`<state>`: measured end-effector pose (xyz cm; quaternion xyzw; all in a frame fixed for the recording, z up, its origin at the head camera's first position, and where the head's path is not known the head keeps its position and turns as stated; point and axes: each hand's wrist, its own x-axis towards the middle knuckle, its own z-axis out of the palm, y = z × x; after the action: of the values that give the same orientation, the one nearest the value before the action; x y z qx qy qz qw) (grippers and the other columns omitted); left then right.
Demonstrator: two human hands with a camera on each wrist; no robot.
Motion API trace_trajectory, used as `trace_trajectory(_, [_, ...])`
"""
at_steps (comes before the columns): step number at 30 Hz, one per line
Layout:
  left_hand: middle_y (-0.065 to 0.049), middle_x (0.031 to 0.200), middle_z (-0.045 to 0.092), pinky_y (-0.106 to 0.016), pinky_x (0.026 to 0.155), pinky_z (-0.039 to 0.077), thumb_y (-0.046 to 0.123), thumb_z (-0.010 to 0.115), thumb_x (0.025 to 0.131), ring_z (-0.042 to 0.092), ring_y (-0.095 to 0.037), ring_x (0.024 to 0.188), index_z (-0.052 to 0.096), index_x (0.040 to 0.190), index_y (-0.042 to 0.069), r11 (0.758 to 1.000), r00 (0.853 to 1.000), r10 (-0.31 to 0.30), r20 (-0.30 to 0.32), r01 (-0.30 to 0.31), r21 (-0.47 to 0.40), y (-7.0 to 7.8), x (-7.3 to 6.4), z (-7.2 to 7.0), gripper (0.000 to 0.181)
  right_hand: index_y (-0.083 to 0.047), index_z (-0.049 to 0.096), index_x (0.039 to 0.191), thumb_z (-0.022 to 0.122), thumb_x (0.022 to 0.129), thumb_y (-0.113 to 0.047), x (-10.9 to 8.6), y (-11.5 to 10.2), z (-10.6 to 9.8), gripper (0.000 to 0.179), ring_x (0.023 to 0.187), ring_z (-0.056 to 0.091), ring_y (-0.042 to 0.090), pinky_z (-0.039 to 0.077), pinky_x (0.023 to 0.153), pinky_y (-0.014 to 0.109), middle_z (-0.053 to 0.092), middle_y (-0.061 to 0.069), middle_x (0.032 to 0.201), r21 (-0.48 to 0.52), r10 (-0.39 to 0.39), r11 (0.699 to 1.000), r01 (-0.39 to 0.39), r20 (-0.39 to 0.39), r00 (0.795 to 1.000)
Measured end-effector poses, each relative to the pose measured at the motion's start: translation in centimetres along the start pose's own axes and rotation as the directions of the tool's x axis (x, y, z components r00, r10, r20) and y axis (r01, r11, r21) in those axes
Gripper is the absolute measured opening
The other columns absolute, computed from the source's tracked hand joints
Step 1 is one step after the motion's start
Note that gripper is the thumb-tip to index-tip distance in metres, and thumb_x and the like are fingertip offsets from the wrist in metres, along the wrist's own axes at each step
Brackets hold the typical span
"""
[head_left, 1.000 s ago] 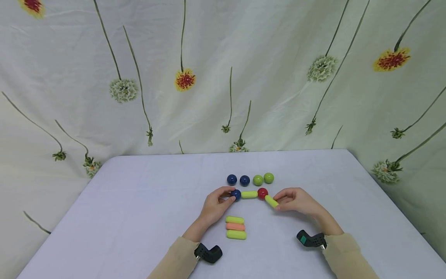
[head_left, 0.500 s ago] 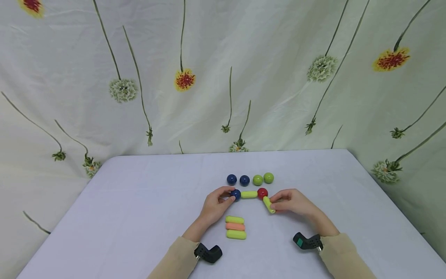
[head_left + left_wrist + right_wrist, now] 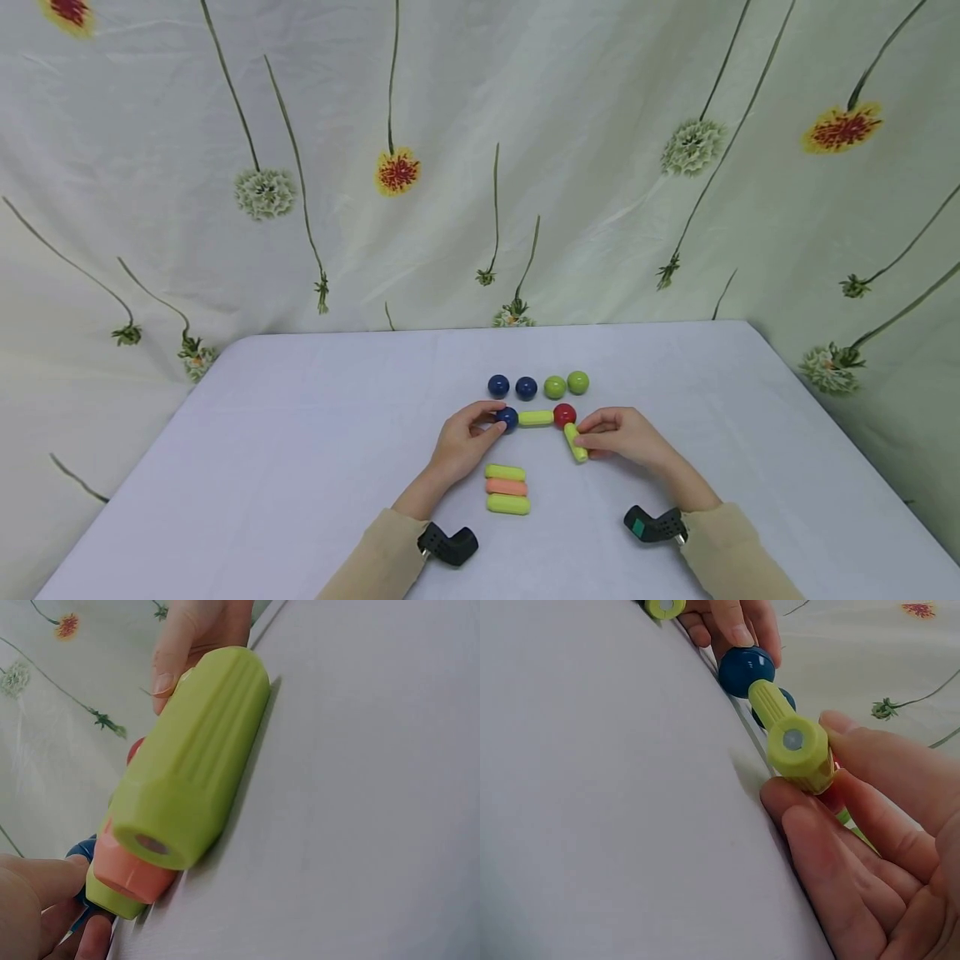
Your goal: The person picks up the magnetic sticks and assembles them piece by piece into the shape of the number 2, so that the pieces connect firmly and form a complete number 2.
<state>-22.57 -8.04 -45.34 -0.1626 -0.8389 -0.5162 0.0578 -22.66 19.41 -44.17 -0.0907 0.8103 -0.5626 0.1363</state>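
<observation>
Linked chain on the table [image 3: 300,433], running roughly crosswise: blue ball [image 3: 507,418], then crosswise rod [image 3: 536,418], yellow-green, then red ball [image 3: 565,416]. From the red ball a second yellow-green piece, the angled rod [image 3: 573,439], slants back toward the person; its far end meets the ball. Right wrist view: pale disc set in the near end of the angled rod.

Right hand [image 3: 630,437] pinches the angled rod between thumb and fingers. Left hand [image 3: 461,442] grips the blue ball at the other end of the chain, thumb on the near side.

Nearer the person, between the forearms: three rods side by side. Far rod [image 3: 506,472] yellow-green, orange rod [image 3: 507,487] in the middle, near rod [image 3: 508,504] yellow-green. Beyond the chain, a loose row: two dark blue balls [image 3: 527,387], two green balls [image 3: 578,382].

Beige sleeves [image 3: 382,554]; black device on each wrist. Behind the table, flower-printed cloth [image 3: 450,250].
</observation>
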Motion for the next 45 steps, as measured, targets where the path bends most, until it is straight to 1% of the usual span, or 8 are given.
trace_trajectory(10, [-0.004, 0.111, 0.065, -0.024, 0.072, 0.047, 0.014, 0.066, 0.088, 0.060, -0.019, 0.099, 0.066, 0.114, 0.011, 1.000, 1.000, 0.005, -0.007, -0.005, -0.004, 0.1, 0.2, 0.1, 0.026, 0.001, 0.067, 0.098, 0.077, 0.078, -0.025, 0.2, -0.4, 0.5, 0.035, 0.072, 0.063, 0.016, 0.054, 0.067, 0.028, 0.068, 0.005, 0.084, 0.000, 0.028, 1.000, -0.028, -0.076, 0.997])
trace_trajectory(17, [-0.004, 0.112, 0.064, -0.024, 0.073, 0.047, 0.015, 0.066, 0.088, 0.059, -0.019, 0.099, 0.065, 0.115, 0.011, 1.000, 1.000, 0.001, -0.013, -0.001, -0.003, 0.0, 0.2, 0.1, 0.027, 0.001, 0.065, 0.099, 0.076, 0.079, -0.024, 0.2, -0.4, 0.6, 0.034, 0.074, 0.062, 0.016, 0.054, 0.068, 0.028, 0.068, 0.005, 0.085, 0.009, 0.031, 1.000, -0.030, -0.078, 0.996])
trace_trajectory(25, [-0.003, 0.110, 0.065, -0.025, 0.073, 0.047, 0.019, 0.065, 0.089, 0.059, -0.018, 0.098, 0.066, 0.114, 0.011, 0.999, 0.999, -0.037, -0.032, 0.037, -0.005, -0.2, 0.3, 0.1, 0.026, 0.001, 0.065, 0.099, 0.076, 0.079, -0.025, 0.3, -0.3, 0.9, 0.035, 0.074, 0.062, 0.016, 0.054, 0.069, 0.029, 0.067, 0.005, 0.085, 0.019, 0.037, 0.999, -0.036, -0.079, 0.996])
trace_trajectory(31, [-0.006, 0.112, 0.064, -0.029, 0.078, 0.049, 0.017, 0.063, 0.091, 0.059, -0.019, 0.099, 0.065, 0.114, 0.008, 0.998, 0.998, -0.047, -0.050, 0.045, -0.052, -0.6, 0.6, 0.0, 0.025, 0.001, 0.064, 0.099, 0.076, 0.079, -0.023, 0.2, -0.4, 1.1, 0.033, 0.073, 0.062, 0.015, 0.054, 0.068, 0.028, 0.066, 0.005, 0.083, 0.016, 0.045, 0.999, -0.044, -0.095, 0.994])
trace_trajectory(36, [-0.009, 0.105, 0.064, -0.025, 0.064, 0.052, 0.013, 0.061, 0.092, 0.061, -0.017, 0.083, 0.064, 0.112, 0.003, 0.985, 0.989, -0.119, -0.089, 0.107, -0.134, -0.4, 1.1, -0.2, 0.023, 0.000, 0.064, 0.099, 0.077, 0.079, -0.024, 0.3, -0.3, 1.2, 0.034, 0.074, 0.062, 0.015, 0.054, 0.068, 0.028, 0.067, 0.005, 0.084, 0.015, 0.063, 0.998, -0.061, -0.117, 0.991])
trace_trajectory(39, [-0.009, 0.099, 0.065, -0.025, 0.061, 0.052, 0.014, 0.061, 0.092, 0.061, -0.016, 0.077, 0.065, 0.110, 0.003, 0.980, 0.979, -0.157, -0.131, 0.138, -0.140, -0.5, 1.7, -0.4, 0.021, 0.000, 0.065, 0.099, 0.077, 0.078, -0.024, 0.3, -0.4, 1.4, 0.034, 0.074, 0.063, 0.015, 0.054, 0.068, 0.028, 0.067, 0.005, 0.084, 0.025, 0.075, 0.997, -0.072, -0.133, 0.988])
trace_trajectory(42, [-0.008, 0.098, 0.065, -0.027, 0.063, 0.053, 0.014, 0.062, 0.091, 0.061, -0.016, 0.081, 0.066, 0.108, 0.005, 0.983, 0.973, -0.164, -0.165, 0.147, -0.113, -0.6, 2.2, -0.5, 0.020, 0.001, 0.065, 0.098, 0.077, 0.079, -0.023, 0.4, -0.5, 1.5, 0.033, 0.073, 0.063, 0.014, 0.054, 0.067, 0.028, 0.068, 0.004, 0.083, 0.036, 0.083, 0.996, -0.078, -0.147, 0.986])
trace_trajectory(45, [-0.005, 0.102, 0.066, -0.030, 0.072, 0.052, 0.016, 0.064, 0.089, 0.061, -0.017, 0.089, 0.066, 0.108, 0.008, 0.988, 0.969, -0.155, -0.191, 0.148, -0.050, -0.8, 2.8, -0.6, 0.020, 0.001, 0.064, 0.098, 0.077, 0.079, -0.021, 0.4, -0.7, 1.7, 0.032, 0.072, 0.063, 0.014, 0.054, 0.066, 0.028, 0.068, 0.004, 0.082, 0.050, 0.089, 0.995, -0.082, -0.161, 0.983])
